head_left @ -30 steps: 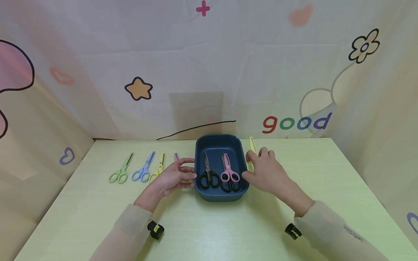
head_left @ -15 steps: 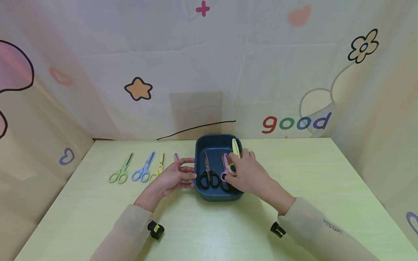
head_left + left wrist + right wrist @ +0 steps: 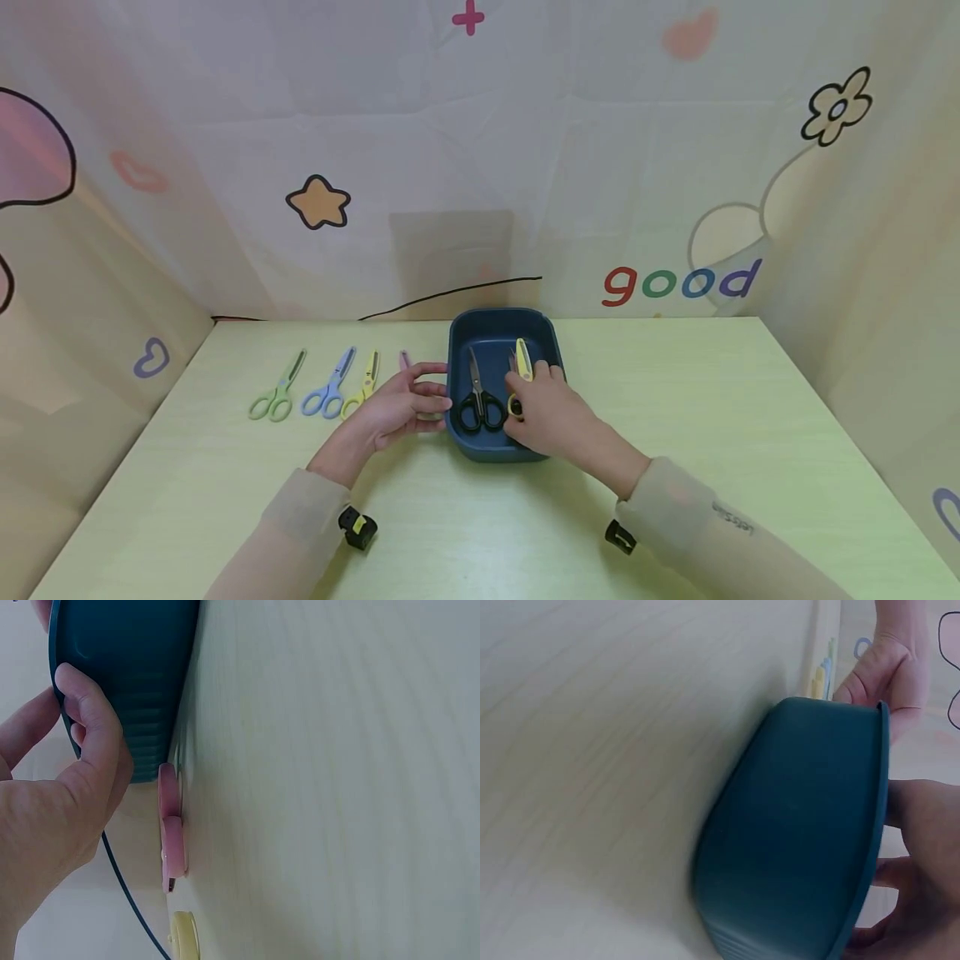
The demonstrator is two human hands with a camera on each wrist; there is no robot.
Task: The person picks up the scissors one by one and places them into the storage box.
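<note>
A dark blue bin (image 3: 504, 455) stands on the table. My left hand (image 3: 397, 408) rests its loosely extended fingers on the bin's left side; the left wrist view shows a fingertip (image 3: 71, 679) against the outer wall near the rim. My right hand (image 3: 558, 417) pinches yellow scissors (image 3: 523, 360) inside the bin, blade toward the far wall. Black-handled scissors (image 3: 477, 404) lie in the bin's left half. The pink scissors and second black pair are almost wholly hidden beneath the right hand. In the right wrist view, the bin wall (image 3: 795, 825) covers the right fingertips and the scissors.
Left of the bin, a row of scissors lies on the table: green (image 3: 277, 396), blue (image 3: 330, 392), yellow (image 3: 370, 379) and pink (image 3: 172, 832), the last partly behind the left hand. A patterned curtain (image 3: 345, 133) hangs behind the table.
My right hand has carried the yellow scissors from the table right of the bin over its rim and leftward into it, covering the pink pair. The left hand has stayed put.
</note>
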